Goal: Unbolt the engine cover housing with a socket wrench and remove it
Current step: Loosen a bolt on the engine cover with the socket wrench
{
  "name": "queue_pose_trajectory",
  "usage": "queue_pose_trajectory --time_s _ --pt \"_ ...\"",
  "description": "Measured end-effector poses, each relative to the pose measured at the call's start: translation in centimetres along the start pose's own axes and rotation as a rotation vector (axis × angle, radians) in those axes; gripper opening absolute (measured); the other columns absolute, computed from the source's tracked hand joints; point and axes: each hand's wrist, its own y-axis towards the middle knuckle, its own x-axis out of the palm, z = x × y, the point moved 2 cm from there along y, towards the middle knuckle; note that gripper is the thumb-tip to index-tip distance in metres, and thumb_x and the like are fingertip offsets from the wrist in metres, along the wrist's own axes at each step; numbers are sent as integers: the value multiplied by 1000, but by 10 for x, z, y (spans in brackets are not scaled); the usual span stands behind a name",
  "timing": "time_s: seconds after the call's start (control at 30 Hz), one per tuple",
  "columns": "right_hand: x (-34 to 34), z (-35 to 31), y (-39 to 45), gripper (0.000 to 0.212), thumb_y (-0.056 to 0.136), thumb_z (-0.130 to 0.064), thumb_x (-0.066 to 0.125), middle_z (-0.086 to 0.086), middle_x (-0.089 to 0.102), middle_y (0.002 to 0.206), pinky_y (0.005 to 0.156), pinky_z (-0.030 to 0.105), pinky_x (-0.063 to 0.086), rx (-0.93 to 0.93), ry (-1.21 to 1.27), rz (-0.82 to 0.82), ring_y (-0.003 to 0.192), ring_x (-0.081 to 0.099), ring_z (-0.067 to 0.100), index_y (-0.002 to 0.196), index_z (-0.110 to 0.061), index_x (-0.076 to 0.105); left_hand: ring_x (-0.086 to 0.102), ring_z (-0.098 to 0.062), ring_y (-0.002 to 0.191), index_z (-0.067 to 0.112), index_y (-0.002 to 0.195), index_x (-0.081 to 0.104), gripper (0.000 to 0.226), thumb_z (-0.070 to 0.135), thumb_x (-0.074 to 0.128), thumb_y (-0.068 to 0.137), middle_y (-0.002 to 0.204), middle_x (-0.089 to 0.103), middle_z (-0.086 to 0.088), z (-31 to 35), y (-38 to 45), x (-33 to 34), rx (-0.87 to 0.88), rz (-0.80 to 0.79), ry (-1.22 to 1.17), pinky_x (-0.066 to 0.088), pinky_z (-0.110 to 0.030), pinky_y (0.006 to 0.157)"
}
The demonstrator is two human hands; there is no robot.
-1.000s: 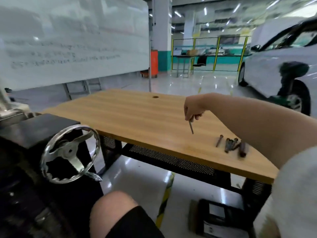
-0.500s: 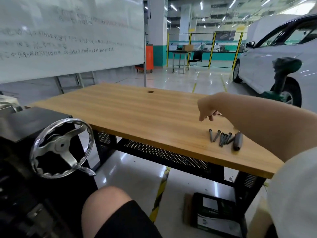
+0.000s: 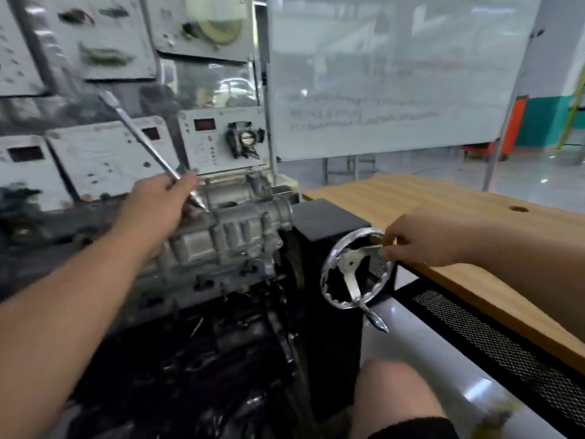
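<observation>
**Bare arms, dark shorts**

Both forearms are bare to the frame's edge, with no sleeves, gloves, watch or rings showing on the left hand (image 3: 158, 205) or the right hand (image 3: 418, 240). Below the handwheel (image 3: 354, 269), a bare knee (image 3: 389, 391) emerges from black shorts (image 3: 414, 429) with a soft, slightly fuzzy hem.

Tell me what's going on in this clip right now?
A person is working on an engine mounted on a stand. The left hand holds a long socket wrench, its lower end down at the top of the metal engine cover housing. The right hand grips the rim of the stand's chrome handwheel. The housing is still in place on the engine. A wooden workbench stands to the right.
</observation>
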Motion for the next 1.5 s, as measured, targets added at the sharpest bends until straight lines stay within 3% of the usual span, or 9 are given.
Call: queue_pose_trajectory --time_s 0.2,0.43,0.57,0.73,0.87,1.0,1.17,1.3,1.5 --pt "-61 -114 47 34 98 -56 48 -11 61 70 55 17 37 -243 215 246 65 57 3 83 -30 64 65 0 51 21 81 66 38 51 54 101 62 71 13 15 -7 -6 38 -96 -3 42 -23 52" --pt "-101 -195 89 48 101 -45 53 -2 70 100 63 24 46 -332 769 428 65 62 2 137 -15 58 62 5 49 11 93 67 43 50 51 103 73 73 -3 14 -9 -8 96 -174 125 40 -19 46" --pt "-94 -217 102 60 97 -40 62 3 65 130 93 29 48 -338 867 459 114 62 15 147 -12 47 68 1 58 8 93 65 43 47 52 103 75 71 -4 14 -7 1 167 -250 116 44 -17 49" --pt "-90 -219 106 23 90 -27 71 1 74 87 82 43 57 -372 941 571 83 68 20 112 -19 73 71 -4 61 6 97 67 41 44 54 103 75 69 -7 17 -2 12 233 -322 142 48 -21 53" --pt "-90 -216 112 10 91 -20 70 -3 73 79 71 32 53 -357 922 618 75 67 13 98 -18 76 64 -1 51 8 89 66 39 44 57 101 66 68 -3 17 2 15 259 -325 143 39 -12 44" --pt "-85 -217 111 17 90 -22 73 -12 72 81 73 26 57 -336 955 587 75 68 4 106 -19 76 68 -11 57 13 75 62 41 45 60 100 61 68 -2 10 3 17 313 -330 144 48 -23 49" --pt "-90 -221 107 9 88 -20 76 -21 66 66 58 10 48 -339 1012 657 62 63 -7 96 -23 74 68 -5 57 20 81 62 28 38 58 102 65 65 19 10 1 13 352 -370 -51 42 -9 48" --pt "-82 -223 107 17 89 -20 75 -1 74 76 62 25 58 -349 1051 679 71 71 24 83 -34 70 69 -6 58 32 73 60 28 42 60 100 67 69 17 7 -3 12 366 -385 -75 44 -9 49" --pt "-70 -217 106 46 87 -24 74 -25 72 80 71 20 60 -433 1132 752 78 71 0 76 -68 65 64 1 53 32 68 55 34 39 62 100 63 66 11 11 -5 16 410 -356 -56 42 -8 49"
